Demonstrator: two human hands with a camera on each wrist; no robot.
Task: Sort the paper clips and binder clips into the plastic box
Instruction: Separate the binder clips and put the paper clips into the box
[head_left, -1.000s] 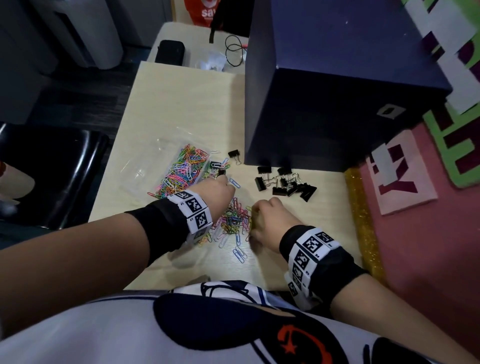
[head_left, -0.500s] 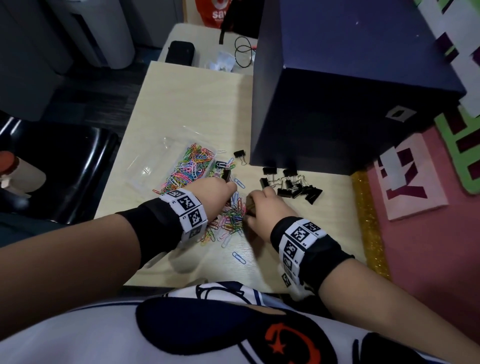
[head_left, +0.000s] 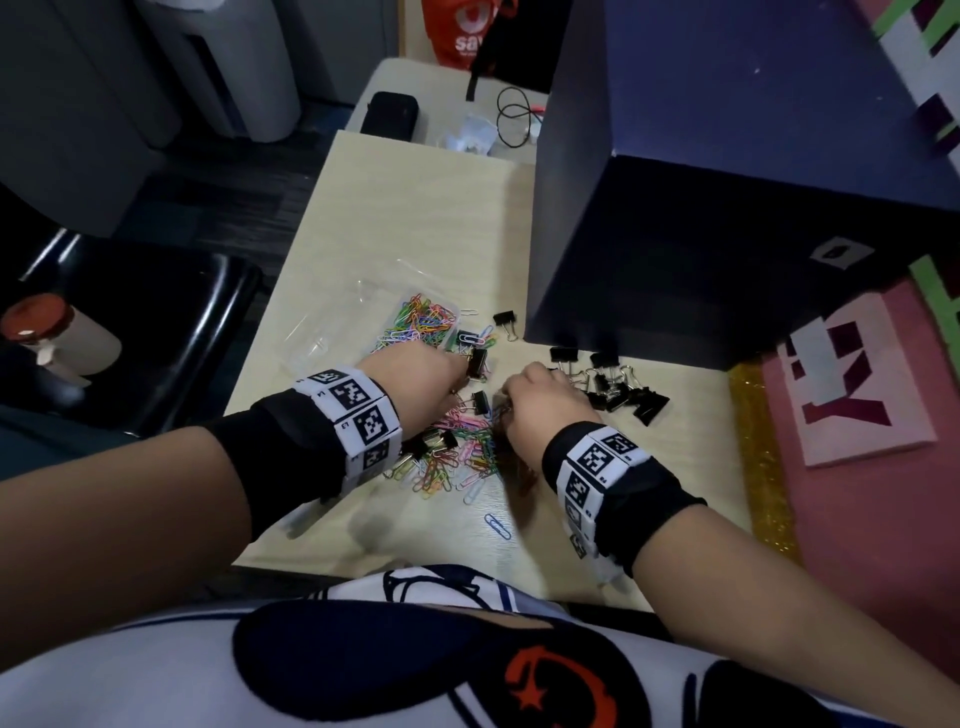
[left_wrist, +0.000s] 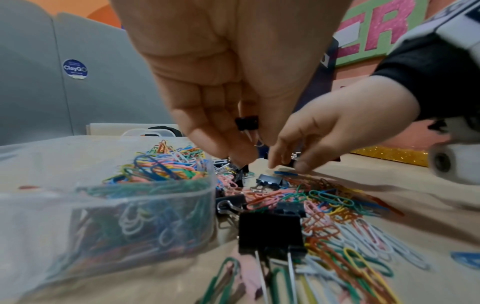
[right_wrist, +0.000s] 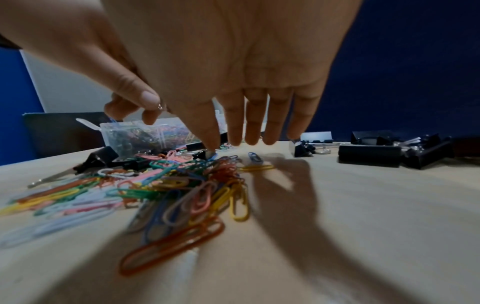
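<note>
Pinched between thumb and forefinger, the right hand (left_wrist: 319, 135) lifts a binder clip (left_wrist: 292, 159) from the loose paper clips (head_left: 457, 457) at frame centre; the left hand (left_wrist: 221, 82) grips another binder clip (left_wrist: 247, 123) (dangling). Beyond, upper left, the plastic box (head_left: 363, 322) holds paper clips; tangled wires could drag strays along.

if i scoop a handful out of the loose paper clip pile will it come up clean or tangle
The paper clip pile looks interlocked, so clips will probably drag neighbours along. They look thin and light, likely sliding on the smooth table. Binder clips mixed in may ride along.
</note>
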